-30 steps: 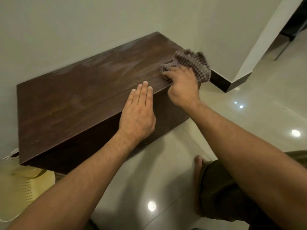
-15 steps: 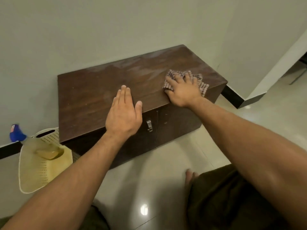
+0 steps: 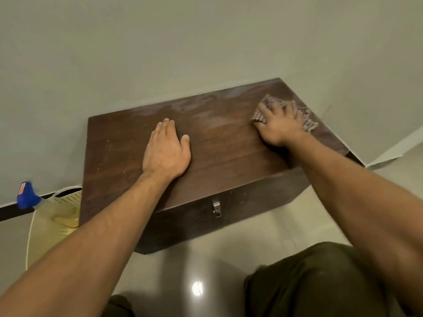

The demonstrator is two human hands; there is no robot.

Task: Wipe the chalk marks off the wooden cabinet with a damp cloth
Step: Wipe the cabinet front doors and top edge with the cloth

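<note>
A low dark wooden cabinet (image 3: 119, 147) stands against the wall. Pale chalk smears (image 3: 201, 108) run along the back of its top. My right hand (image 3: 279, 126) presses a checked cloth (image 3: 306, 121) flat onto the top near the right rear corner, fingers spread over it. My left hand (image 3: 166, 151) lies flat, palm down, on the middle of the top and holds nothing.
A cream perforated basket (image 3: 52, 225) sits on the floor left of the cabinet, with a blue-capped spray bottle (image 3: 26, 195) in it. A metal latch (image 3: 216, 208) hangs on the cabinet front. Glossy floor tiles and my knees fill the foreground. A wall corner juts out at the right.
My right hand has slid the cloth from the front right edge toward the rear right corner. My left hand has moved further onto the top. The view has pulled back and shifted left.
</note>
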